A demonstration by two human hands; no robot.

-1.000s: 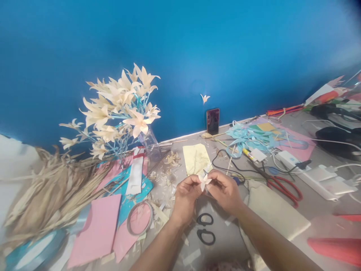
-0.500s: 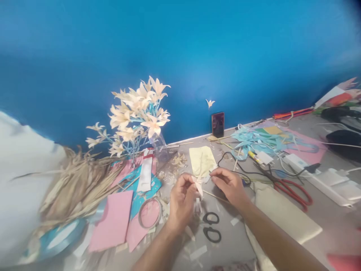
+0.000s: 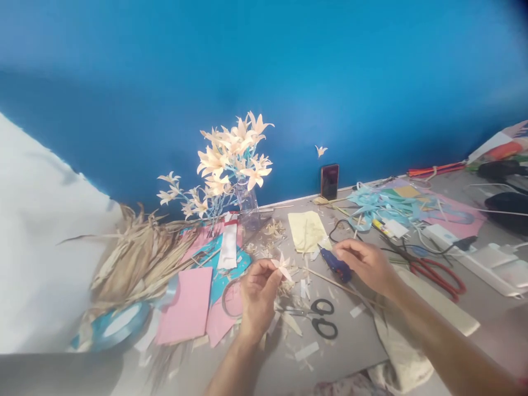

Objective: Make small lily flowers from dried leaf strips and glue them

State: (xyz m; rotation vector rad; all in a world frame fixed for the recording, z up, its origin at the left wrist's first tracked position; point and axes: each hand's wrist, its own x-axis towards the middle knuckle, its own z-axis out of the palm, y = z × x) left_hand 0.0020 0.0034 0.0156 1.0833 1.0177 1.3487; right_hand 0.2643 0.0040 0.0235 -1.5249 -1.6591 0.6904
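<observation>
My left hand [image 3: 259, 297] is closed, with thumb and fingers pinching a small cream artificial flower [image 3: 282, 267] whose pointed petals spread outward. To the right, my right hand [image 3: 365, 265] has its fingertips drawn together; whatever they hold, if anything, is too small to make out. Just left of those fingers a dark blue glue gun [image 3: 336, 265] lies on the table. Black-handled scissors [image 3: 324, 319] rest below, between my forearms, among cut scraps. A pale yellow sheet [image 3: 307, 231] lies beyond my hands.
Cream flowers [image 3: 233, 154] stand in a clear vase [image 3: 247, 206] by the blue wall. Dried husks [image 3: 140, 258], a pink folded sheet [image 3: 184, 305] and a ribbon roll [image 3: 121, 324] are left. Red-handled scissors [image 3: 443, 275], a power strip [image 3: 478, 264] and blue strips [image 3: 375, 203] lie right; a phone [image 3: 329, 181] leans behind.
My right hand has moved right, leaving the glue gun in plain sight. The flower in my left hand now shows its spread petals. The view has swung left.
</observation>
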